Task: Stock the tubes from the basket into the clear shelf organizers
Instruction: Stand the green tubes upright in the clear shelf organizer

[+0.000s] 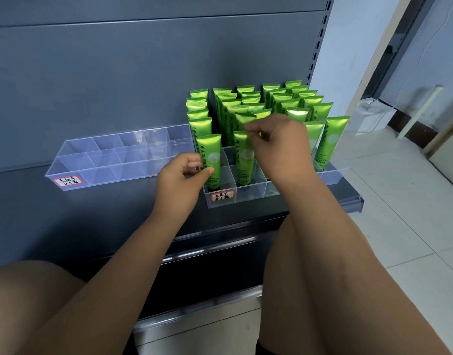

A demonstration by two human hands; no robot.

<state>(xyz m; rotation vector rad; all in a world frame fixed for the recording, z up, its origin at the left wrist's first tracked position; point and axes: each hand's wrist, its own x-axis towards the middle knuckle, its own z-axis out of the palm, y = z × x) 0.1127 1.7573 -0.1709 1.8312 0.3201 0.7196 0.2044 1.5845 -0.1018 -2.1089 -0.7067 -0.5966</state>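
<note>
A person's left hand pinches the side of a green Chamomile tube standing upright in the front-left compartment of a clear shelf organizer at centre frame. The right hand pinches, between thumb and forefinger, the crimped top of a second tube in the next compartment to the right. Rows of matching tubes stand upright behind them, and an empty clear organizer with a red-bordered handwritten label sits at left on the same dark shelf.
</note>
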